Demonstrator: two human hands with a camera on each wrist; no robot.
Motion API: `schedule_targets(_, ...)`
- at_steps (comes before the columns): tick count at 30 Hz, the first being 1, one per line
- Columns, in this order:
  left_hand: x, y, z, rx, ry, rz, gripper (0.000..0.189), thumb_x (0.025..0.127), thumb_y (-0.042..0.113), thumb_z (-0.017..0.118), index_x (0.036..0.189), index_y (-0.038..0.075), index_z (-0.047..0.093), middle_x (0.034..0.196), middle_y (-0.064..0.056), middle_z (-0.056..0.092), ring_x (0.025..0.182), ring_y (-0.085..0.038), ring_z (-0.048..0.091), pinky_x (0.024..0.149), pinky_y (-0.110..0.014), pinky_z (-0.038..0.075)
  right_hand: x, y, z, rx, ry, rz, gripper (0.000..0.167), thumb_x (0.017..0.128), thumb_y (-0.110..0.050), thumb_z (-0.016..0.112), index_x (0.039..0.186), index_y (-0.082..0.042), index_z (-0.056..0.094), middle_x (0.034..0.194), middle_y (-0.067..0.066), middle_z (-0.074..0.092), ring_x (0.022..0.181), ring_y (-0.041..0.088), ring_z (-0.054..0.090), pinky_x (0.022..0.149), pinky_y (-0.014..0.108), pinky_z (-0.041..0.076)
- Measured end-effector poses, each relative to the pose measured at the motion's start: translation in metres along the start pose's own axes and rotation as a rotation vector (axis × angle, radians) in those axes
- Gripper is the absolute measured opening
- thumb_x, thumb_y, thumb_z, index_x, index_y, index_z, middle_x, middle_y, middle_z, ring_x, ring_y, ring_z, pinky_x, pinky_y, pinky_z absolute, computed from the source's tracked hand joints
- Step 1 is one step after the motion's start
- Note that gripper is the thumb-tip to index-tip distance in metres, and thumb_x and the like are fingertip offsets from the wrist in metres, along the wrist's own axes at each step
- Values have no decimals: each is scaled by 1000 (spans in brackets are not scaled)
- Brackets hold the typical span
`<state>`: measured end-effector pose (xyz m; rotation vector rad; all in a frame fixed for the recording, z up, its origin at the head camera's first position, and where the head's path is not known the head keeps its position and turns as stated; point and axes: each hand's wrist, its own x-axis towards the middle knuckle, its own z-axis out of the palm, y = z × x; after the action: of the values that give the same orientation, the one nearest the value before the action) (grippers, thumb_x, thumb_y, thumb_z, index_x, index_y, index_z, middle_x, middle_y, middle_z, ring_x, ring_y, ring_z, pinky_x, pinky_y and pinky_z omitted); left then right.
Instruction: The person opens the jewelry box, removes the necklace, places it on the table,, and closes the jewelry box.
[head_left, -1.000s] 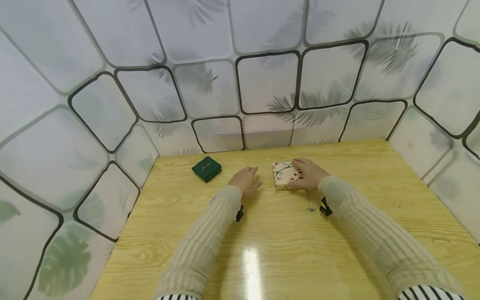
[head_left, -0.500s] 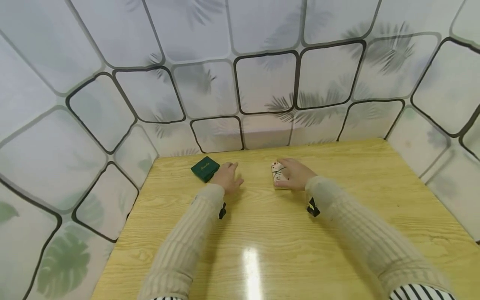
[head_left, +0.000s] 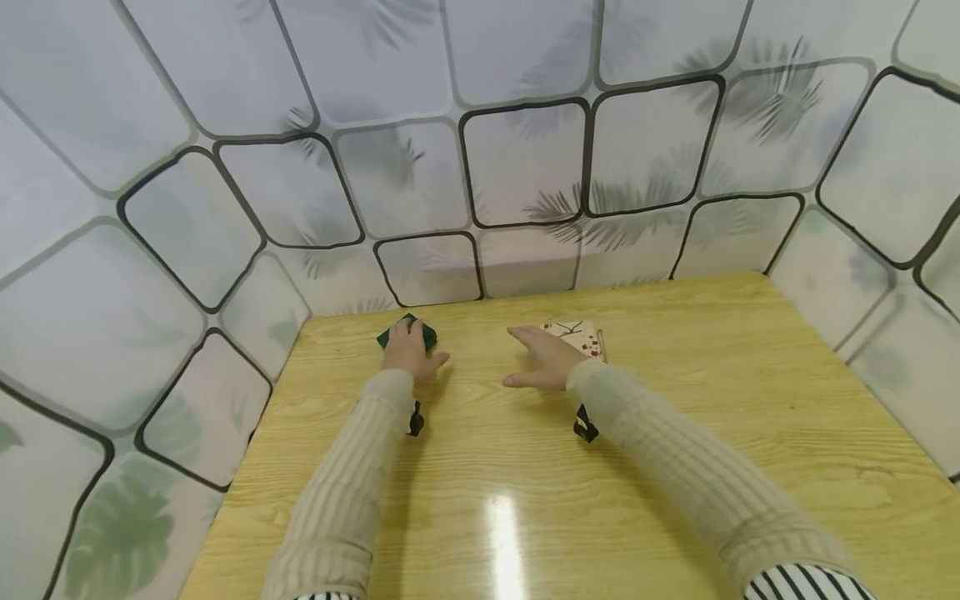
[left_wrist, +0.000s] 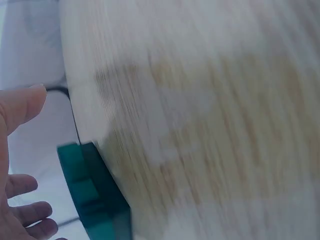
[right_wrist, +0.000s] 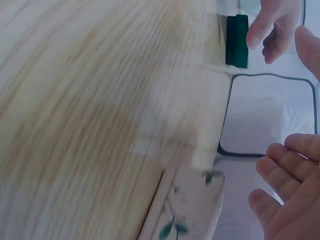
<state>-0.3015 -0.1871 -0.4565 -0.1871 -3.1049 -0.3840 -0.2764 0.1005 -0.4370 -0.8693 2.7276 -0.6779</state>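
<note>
My left hand (head_left: 408, 354) hovers at the small dark green box (head_left: 430, 337), its fingers over the top and the thumb out to the right. A gap shows between the fingers and the green box (left_wrist: 92, 192) in the left wrist view. The right hand (head_left: 551, 360), fingers and thumb extended, is above the table in front of a pale box (head_left: 573, 330) with red flowers and dark stems. It holds nothing and partly covers that box. In the right wrist view the pale box (right_wrist: 192, 205) lies below the fingers, apart from them.
Both boxes sit on a wood-grain table (head_left: 637, 475) near its back edge. A patterned backdrop (head_left: 532, 167) stands behind and at both sides. A thin loop (head_left: 602, 343) shows at the pale box's right edge. Light glares on the table's front middle.
My left hand has moved left to over the green box. The right hand has let go of the pale box and shifted left. The small dangling pendant seen earlier no longer shows.
</note>
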Motion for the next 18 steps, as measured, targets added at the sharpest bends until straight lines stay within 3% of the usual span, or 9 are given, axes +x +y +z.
schedule_targets(12, 5, -22, -8, -57, -38, -149, 104, 81, 56, 70, 149, -5, 21, 150, -29, 19, 139, -44, 18, 111, -55, 25, 22, -30, 9, -6, 3, -6, 96, 83, -59, 66, 154, -9, 22, 156, 10, 26, 142, 26, 26, 115, 41, 22)
schedule_targets(18, 9, -39, -11, -105, -84, -211, 115, 75, 59, 74, 150, -4, 16, 150, -30, 19, 137, -45, 21, 106, -56, 32, 25, -35, 12, 3, -29, -4, 97, 83, -62, 63, 155, -12, 20, 157, 10, 24, 143, 24, 23, 115, 40, 21)
